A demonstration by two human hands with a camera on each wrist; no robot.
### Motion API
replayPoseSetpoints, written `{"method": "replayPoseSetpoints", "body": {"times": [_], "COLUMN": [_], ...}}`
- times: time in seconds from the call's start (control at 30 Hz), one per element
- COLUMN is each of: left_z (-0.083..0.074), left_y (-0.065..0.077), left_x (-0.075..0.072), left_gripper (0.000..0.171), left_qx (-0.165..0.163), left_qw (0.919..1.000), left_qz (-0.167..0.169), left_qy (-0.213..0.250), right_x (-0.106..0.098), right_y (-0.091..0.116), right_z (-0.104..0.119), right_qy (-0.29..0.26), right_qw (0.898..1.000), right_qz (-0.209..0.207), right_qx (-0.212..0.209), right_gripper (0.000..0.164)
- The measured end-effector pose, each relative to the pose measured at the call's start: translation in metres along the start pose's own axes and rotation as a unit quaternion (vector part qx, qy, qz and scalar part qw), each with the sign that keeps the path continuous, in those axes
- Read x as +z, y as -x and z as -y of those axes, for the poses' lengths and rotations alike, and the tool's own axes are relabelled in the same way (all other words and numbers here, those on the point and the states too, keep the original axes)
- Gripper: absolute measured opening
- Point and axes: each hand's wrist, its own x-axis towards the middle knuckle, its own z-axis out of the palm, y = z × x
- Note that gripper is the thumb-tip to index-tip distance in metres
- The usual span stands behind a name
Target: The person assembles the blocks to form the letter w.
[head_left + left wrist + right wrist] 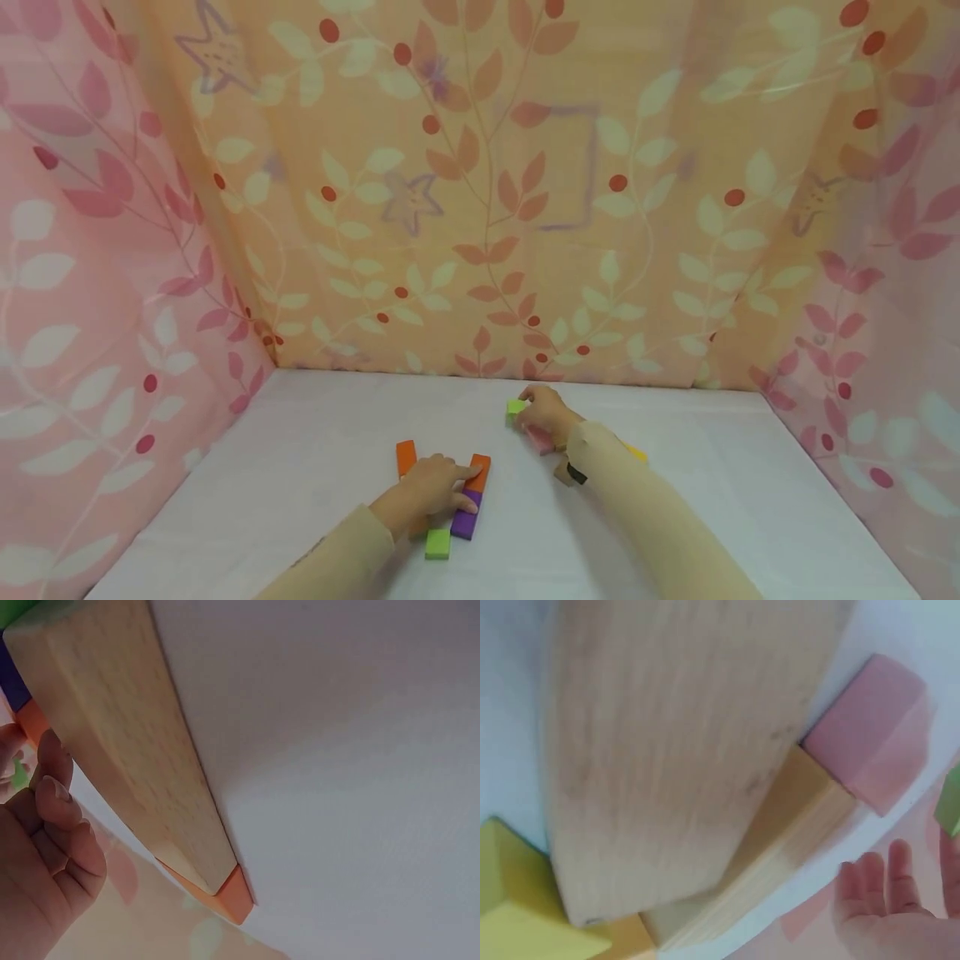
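Observation:
My left hand (431, 490) reaches over a row of blocks. Its index finger touches an orange block (480, 468) and its thumb touches the purple block (464, 524) joined end to end with it. Beside the hand lie another orange block (406, 454), a plain wooden block (135, 742) and a light green block (438, 544). Farther back, my right hand (546, 412) pinches a second light green block (515, 409). Under that hand and forearm are a pink block (870, 735), a yellow block (525, 900) and wooden blocks, partly hidden in the head view.
A white table surface (262, 483) lies under everything. Patterned cloth walls (487, 208) rise at the back and on both sides. In the right wrist view, a large plain wooden block (675, 750) fills the foreground.

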Motion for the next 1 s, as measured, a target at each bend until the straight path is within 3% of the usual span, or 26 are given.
{"method": "replayPoseSetpoints", "body": {"times": [0.13,0.27,0.53,0.73,1.0], "left_z": [0.002,0.002,0.002,0.001,0.000], "left_y": [0.002,0.003,0.001,0.001,0.001], "left_x": [0.001,0.001,0.001,0.003,0.004], "left_gripper": [0.065,0.064,0.063,0.063,0.063], "left_qx": [-0.007,0.000,0.004,0.015,0.023], "left_qw": [0.9998,0.9998,0.9999,0.9998,0.9995], "left_qz": [-0.001,-0.004,-0.004,-0.013,-0.021], "left_qy": [0.016,0.019,0.011,0.009,-0.003], "right_x": [-0.001,0.001,0.010,0.020,0.033], "right_y": [0.009,0.021,0.041,0.053,0.059], "right_z": [0.011,0.019,0.019,0.014,0.014], "right_qy": [0.006,-0.022,-0.090,-0.089,-0.057], "right_qw": [0.999,0.999,0.996,0.995,0.998], "right_qz": [-0.016,-0.016,-0.013,0.011,0.001], "right_qx": [-0.034,-0.040,0.018,0.033,0.036], "right_gripper": [0.031,0.034,0.035,0.031,0.031]}}
